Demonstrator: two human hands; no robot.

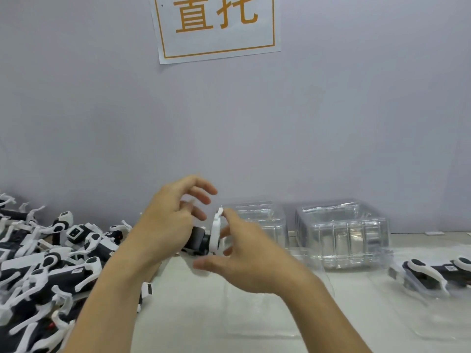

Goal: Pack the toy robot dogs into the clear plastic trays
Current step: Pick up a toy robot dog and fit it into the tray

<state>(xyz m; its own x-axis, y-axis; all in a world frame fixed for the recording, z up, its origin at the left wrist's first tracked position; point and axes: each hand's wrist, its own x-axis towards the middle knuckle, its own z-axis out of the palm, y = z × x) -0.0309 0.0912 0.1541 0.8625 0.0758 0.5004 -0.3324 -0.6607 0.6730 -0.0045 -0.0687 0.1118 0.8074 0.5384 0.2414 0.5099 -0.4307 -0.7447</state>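
Left hand (173,220) cradles the dark body of a black-and-white plastic toy robot dog (204,242) from behind; upper fingers spread loose above it, grip itself hidden by the hand. Right hand (244,258) meets the dog from the other side: one fingertip touches the tip of its white leg, which points up; remaining fingers lightly curled around the dog's front end. Dog held above the pale tabletop (193,314). Left of the dog: heaped pile of black-and-white toy dogs (48,261). Just behind the dog: stack of clear plastic trays (262,220). Further right: second clear tray stack (344,233). Far right of the dog: packed toy dog in a clear tray (433,273), lying flat. Above, on the grey wall: white paper sign with orange characters (216,26).
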